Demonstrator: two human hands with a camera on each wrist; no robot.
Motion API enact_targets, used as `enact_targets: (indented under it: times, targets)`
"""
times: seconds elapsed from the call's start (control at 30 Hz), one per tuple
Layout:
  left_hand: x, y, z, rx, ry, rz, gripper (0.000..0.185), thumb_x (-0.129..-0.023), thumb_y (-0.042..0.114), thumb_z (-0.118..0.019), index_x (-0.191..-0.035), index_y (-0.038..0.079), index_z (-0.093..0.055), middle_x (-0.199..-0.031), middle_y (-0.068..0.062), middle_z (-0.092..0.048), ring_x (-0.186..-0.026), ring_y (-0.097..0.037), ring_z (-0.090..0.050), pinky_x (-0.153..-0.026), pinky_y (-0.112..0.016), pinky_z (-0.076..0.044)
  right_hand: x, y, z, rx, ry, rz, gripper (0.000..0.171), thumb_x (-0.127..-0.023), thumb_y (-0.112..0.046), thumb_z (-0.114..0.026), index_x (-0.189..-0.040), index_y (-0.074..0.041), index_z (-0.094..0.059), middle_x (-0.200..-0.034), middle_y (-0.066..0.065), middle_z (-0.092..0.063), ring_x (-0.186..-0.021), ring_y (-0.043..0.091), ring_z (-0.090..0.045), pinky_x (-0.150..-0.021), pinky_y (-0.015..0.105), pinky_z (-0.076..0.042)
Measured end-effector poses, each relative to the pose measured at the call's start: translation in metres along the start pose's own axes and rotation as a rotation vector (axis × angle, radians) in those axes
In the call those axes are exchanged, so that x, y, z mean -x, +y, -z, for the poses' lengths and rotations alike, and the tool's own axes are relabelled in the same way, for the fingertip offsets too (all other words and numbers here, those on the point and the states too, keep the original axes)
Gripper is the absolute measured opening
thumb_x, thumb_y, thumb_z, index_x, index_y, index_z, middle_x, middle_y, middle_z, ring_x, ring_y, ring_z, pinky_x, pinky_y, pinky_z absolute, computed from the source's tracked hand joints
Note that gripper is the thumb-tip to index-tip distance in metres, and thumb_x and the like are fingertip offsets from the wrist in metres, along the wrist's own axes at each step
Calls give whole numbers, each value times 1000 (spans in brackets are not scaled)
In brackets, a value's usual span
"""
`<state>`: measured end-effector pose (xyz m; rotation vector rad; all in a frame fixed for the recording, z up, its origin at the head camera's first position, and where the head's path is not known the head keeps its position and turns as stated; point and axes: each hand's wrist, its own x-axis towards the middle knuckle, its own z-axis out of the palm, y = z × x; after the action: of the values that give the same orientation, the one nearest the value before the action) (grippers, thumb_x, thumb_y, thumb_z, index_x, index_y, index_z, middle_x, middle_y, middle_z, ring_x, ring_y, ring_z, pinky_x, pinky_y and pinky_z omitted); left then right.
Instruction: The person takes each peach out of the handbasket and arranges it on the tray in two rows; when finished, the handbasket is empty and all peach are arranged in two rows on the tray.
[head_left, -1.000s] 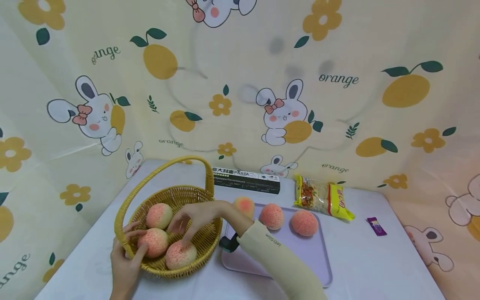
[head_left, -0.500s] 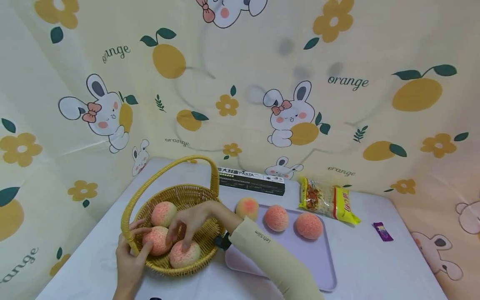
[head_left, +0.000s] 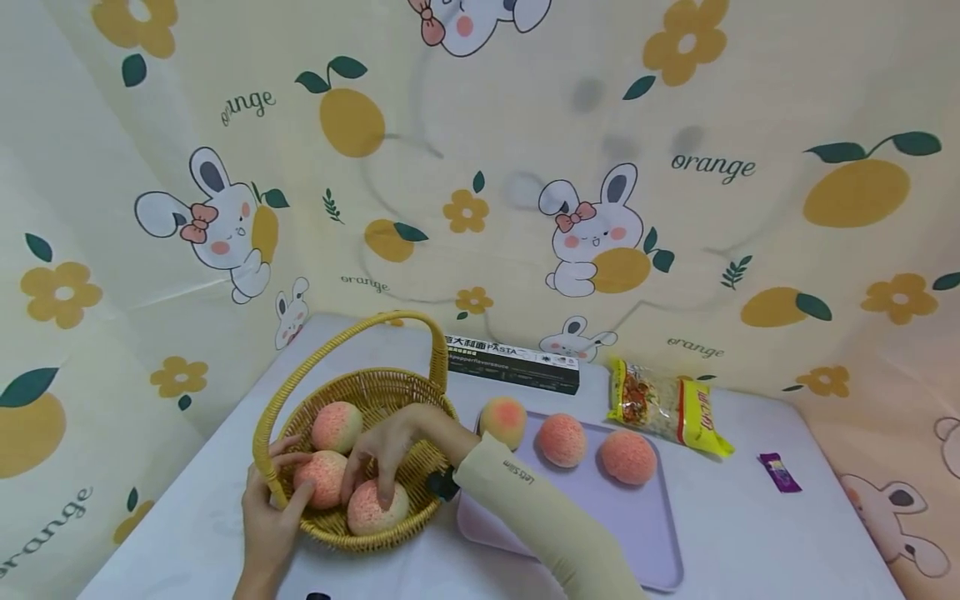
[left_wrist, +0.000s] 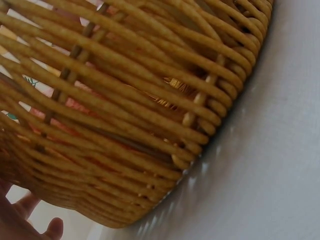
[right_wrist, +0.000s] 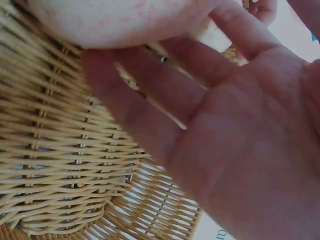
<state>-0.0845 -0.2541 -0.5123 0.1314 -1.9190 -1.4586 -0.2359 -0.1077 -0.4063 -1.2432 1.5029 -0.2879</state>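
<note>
Since the earlier frame my right hand point(head_left: 390, 446) has sunk a little deeper into the basket point(head_left: 352, 533), its fingers point(right_wrist: 145, 100) now draped over the front peach point(head_left: 377, 508) and touching it; I cannot tell whether they grip it. My left hand point(head_left: 273, 508) has stayed at the basket's near left rim, thumb and fingers wrapped over the wicker, fingertips beside the middle peach point(head_left: 321, 479).

I see three peaches in the basket: the front one, the middle one and a rear peach point(head_left: 337, 425) under the arched handle point(head_left: 337, 342). From the left wrist view only the woven wall point(left_wrist: 150, 115) shows, resting on the table.

Just right of the basket lies a lilac tray point(head_left: 645, 533) with three more peaches point(head_left: 562, 439) in a row along its far edge. My sleeve point(head_left: 547, 517) crosses the tray and reads "Let's Slim".

Behind the tray a dark box point(head_left: 513, 365) is marked "PASTA", and next to it lies a yellow noodle bag point(head_left: 667, 407). A small purple sachet point(head_left: 778, 472) lies well apart at the right.

Everything stands on a white table point(head_left: 750, 533) backed by a cream backdrop point(head_left: 525, 167) printed with rabbits, oranges, flowers and the word "orange".
</note>
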Motion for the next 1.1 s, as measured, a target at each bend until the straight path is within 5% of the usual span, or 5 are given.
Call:
enact_targets:
  times: [0.67,1.1]
  targets:
    - [0,4,0,-14,-13,4,32,-76,-20,-67,-105,-5,-66,-130,-16,-58,-128,-15,-43,-103,-16,-33,-3,5,-1,-5,-123,13,74,-73,15,-78,-140,-2,-52,-137,-4,-51,-120,-4,-42,-102,15,-35]
    - [0,3,0,-22,-12,-9,31,-76,-19,-68,-104,-5,-66,-130,-18,-58,-127,-16,-44,-103,-16,-32,5,10,1,1,-33,91,69,-76,4,-80,-140,-3,-54,-132,-4,-55,-118,-1,-47,-102,17,-38]
